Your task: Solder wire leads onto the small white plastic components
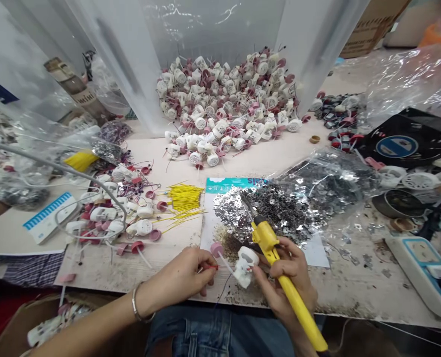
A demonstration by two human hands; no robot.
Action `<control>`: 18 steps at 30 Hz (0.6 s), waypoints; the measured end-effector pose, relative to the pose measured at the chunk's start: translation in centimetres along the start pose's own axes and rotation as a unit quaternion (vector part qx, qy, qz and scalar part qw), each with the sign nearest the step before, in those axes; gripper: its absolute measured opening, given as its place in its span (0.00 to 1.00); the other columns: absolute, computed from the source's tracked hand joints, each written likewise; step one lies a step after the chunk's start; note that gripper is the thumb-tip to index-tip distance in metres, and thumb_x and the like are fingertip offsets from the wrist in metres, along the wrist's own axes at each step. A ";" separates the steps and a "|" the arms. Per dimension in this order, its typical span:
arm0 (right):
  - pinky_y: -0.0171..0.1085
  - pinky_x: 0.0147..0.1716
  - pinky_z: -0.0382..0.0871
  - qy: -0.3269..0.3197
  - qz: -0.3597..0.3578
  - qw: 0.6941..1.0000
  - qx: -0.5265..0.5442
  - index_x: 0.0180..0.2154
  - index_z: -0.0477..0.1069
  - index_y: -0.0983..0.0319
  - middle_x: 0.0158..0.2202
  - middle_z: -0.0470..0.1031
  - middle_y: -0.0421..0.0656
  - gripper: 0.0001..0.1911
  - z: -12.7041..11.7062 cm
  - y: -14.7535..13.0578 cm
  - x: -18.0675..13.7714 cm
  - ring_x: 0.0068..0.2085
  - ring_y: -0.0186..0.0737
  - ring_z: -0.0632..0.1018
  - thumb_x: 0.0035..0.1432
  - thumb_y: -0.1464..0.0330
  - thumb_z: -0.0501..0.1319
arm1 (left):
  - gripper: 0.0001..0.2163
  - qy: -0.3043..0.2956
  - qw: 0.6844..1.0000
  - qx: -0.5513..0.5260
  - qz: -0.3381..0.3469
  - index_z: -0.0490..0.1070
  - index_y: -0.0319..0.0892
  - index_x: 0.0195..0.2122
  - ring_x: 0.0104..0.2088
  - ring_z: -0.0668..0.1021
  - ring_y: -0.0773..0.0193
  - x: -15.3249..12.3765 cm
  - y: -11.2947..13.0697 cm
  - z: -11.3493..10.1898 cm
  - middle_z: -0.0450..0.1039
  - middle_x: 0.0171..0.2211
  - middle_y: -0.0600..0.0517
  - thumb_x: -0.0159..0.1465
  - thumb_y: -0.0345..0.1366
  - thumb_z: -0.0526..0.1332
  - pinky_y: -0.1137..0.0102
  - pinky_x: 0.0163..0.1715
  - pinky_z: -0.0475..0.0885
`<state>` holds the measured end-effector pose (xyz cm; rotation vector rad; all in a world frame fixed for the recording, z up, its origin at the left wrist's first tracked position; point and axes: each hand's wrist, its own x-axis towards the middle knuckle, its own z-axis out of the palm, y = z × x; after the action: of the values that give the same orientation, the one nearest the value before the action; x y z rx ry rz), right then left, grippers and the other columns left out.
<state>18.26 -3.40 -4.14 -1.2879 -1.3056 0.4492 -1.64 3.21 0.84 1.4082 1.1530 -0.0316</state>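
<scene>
My right hand (293, 277) is closed around a yellow soldering iron (289, 287), its metal tip pointing up and away over the pile of small metal pieces (272, 210). The thumb and fingertips of that hand also hold a small white plastic housing (246, 265). From the housing a pale strip leads to a pink round cap (216, 249), and a thin dark wire hangs below. Left of the housing, my left hand (187, 272) pinches a thin red wire (213, 267) at its fingertips. The far end of the wire is hard to make out.
Yellow wires (185, 197) lie left of the metal pieces. Many white and pink housings (220, 106) are heaped at the back before a translucent bin (127, 64); more housings (105, 213) lie left. A white-and-blue power strip (421, 277) is at right. A cardboard box (16, 325) stands below left.
</scene>
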 end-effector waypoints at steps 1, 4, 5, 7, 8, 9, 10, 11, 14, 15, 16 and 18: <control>0.33 0.39 0.78 -0.014 -0.025 0.999 -0.024 0.28 0.62 0.60 0.52 0.63 0.45 0.12 0.0 0.3 0.0 0.48 0.38 0.76 0.51 0.78 0.63 | 0.09 0.009 0.998 -0.053 -0.023 0.71 0.37 0.30 0.23 0.77 0.67 0.0 -0.4 0.1 0.73 0.26 0.53 0.60 0.38 0.58 0.77 0.22 0.65; 0.32 0.39 0.77 -0.061 -0.089 0.993 -0.058 0.29 0.64 0.60 0.53 0.62 0.45 0.10 0.1 1.0 0.2 0.48 0.38 0.76 0.51 0.80 0.61 | 0.15 -0.012 0.965 -0.251 -0.071 0.70 0.37 0.36 0.27 0.78 0.66 0.2 -1.1 0.2 0.75 0.30 0.51 0.52 0.41 0.67 0.75 0.24 0.68; 0.33 0.40 0.77 -0.074 -0.100 0.991 -0.057 0.30 0.65 0.60 0.53 0.62 0.45 0.10 0.1 1.1 0.2 0.49 0.38 0.76 0.51 0.80 0.60 | 0.18 -0.031 0.946 -0.311 -0.088 0.70 0.37 0.36 0.28 0.78 0.65 0.3 -1.2 0.2 0.75 0.31 0.50 0.50 0.43 0.69 0.74 0.25 0.69; 0.34 0.41 0.77 -0.092 -0.099 0.990 -0.045 0.30 0.65 0.60 0.54 0.62 0.45 0.10 0.1 1.1 0.3 0.49 0.39 0.76 0.51 0.80 0.60 | 0.21 -0.060 0.910 -0.391 -0.120 0.73 0.35 0.36 0.28 0.79 0.65 0.4 -1.4 0.1 0.76 0.33 0.48 0.50 0.48 0.69 0.72 0.27 0.72; 0.34 0.41 0.77 -0.089 -0.089 0.991 -0.039 0.30 0.64 0.60 0.54 0.62 0.44 0.10 0.0 0.9 0.3 0.48 0.39 0.76 0.51 0.80 0.60 | 0.22 -0.067 0.902 -0.406 -0.131 0.74 0.34 0.35 0.28 0.79 0.65 0.5 -1.4 0.0 0.77 0.33 0.46 0.51 0.50 0.68 0.71 0.28 0.72; 0.33 0.40 0.77 -0.079 -0.077 0.993 -0.032 0.29 0.63 0.60 0.53 0.62 0.44 0.10 0.0 0.7 0.4 0.48 0.38 0.76 0.51 0.80 0.61 | 0.21 -0.069 0.900 -0.408 -0.136 0.74 0.34 0.34 0.27 0.78 0.66 0.6 -1.5 0.0 0.77 0.32 0.46 0.52 0.50 0.68 0.71 0.28 0.72; 0.33 0.40 0.77 -0.066 -0.068 0.995 -0.026 0.28 0.63 0.60 0.53 0.63 0.43 0.11 0.0 0.4 0.4 0.47 0.37 0.77 0.51 0.80 0.61 | 0.20 -0.062 0.904 -0.401 -0.136 0.75 0.33 0.32 0.26 0.78 0.66 0.6 -1.5 0.0 0.77 0.30 0.46 0.51 0.49 0.69 0.71 0.28 0.72; 0.32 0.39 0.77 -0.056 -0.063 0.996 -0.022 0.28 0.62 0.60 0.52 0.63 0.43 0.11 0.0 0.2 0.5 0.47 0.37 0.77 0.51 0.80 0.61 | 0.19 -0.045 0.909 -0.392 -0.132 0.76 0.33 0.31 0.25 0.78 0.67 0.6 -1.6 0.1 0.78 0.29 0.47 0.49 0.47 0.71 0.71 0.29 0.72; 0.31 0.40 0.77 -0.047 -0.061 0.997 -0.026 0.28 0.61 0.60 0.53 0.63 0.43 0.12 0.1 0.1 0.6 0.47 0.35 0.76 0.51 0.80 0.62 | 0.17 0.058 0.919 -0.376 -0.099 0.77 0.35 0.31 0.29 0.78 0.66 0.4 -1.9 0.8 0.79 0.29 0.48 0.44 0.40 0.74 0.70 0.35 0.72; 0.31 0.40 0.77 -0.051 -0.065 0.996 -0.035 0.28 0.62 0.60 0.53 0.62 0.44 0.12 0.2 0.4 0.5 0.48 0.36 0.76 0.51 0.80 0.62 | 0.16 0.099 0.914 -0.384 -0.085 0.77 0.35 0.31 0.31 0.78 0.65 0.2 -2.0 1.1 0.79 0.30 0.48 0.44 0.39 0.74 0.70 0.38 0.72; 0.31 0.40 0.77 -0.055 -0.073 0.995 -0.047 0.29 0.63 0.61 0.53 0.62 0.44 0.11 0.2 0.8 0.4 0.48 0.36 0.76 0.51 0.81 0.62 | 0.16 0.134 0.904 -0.400 -0.072 0.76 0.36 0.31 0.33 0.78 0.65 0.0 -2.2 1.4 0.79 0.30 0.49 0.44 0.39 0.74 0.70 0.40 0.71; 0.33 0.41 0.78 -0.072 -0.103 0.989 -0.073 0.33 0.66 0.61 0.55 0.61 0.45 0.11 0.2 1.8 0.1 0.50 0.38 0.75 0.52 0.82 0.60 | 0.16 0.169 0.877 -0.446 -0.056 0.75 0.38 0.33 0.35 0.78 0.66 -0.3 -2.5 2.0 0.79 0.31 0.51 0.45 0.36 0.74 0.72 0.42 0.70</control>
<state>18.81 -2.64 -5.75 -1.2415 -1.6001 0.3084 -2.18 0.86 -1.25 0.5214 1.2854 0.6176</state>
